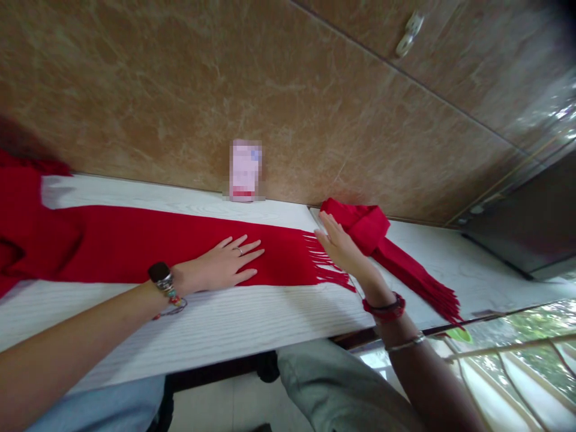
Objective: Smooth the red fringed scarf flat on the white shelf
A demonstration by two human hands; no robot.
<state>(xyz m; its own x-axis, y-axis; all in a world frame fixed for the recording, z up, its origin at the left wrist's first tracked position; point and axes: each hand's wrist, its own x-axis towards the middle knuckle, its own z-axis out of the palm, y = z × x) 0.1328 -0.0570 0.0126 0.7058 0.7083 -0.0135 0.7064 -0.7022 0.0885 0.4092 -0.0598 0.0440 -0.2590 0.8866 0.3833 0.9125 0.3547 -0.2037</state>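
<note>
A long red fringed scarf (121, 243) lies spread along the white table, bunched up at the far left. My left hand (222, 264) rests flat on it, fingers spread, holding nothing. At the scarf's right end, my right hand (339, 243) is held on edge over the tassels (321, 258), fingers stretched out and holding nothing. Whether it touches the tassels I cannot tell. Just beyond the right hand is a second red scarf (366, 225), folded or knotted at one end. Its fringed tail (432, 288) trails toward the table's front right.
A blurred pink card or packet (245, 171) leans against the brown marbled wall (157, 108) behind the white table (211, 324). A dark grey box-like object (526, 222) stands at the table's right end. Window bars (504, 348) are at the lower right.
</note>
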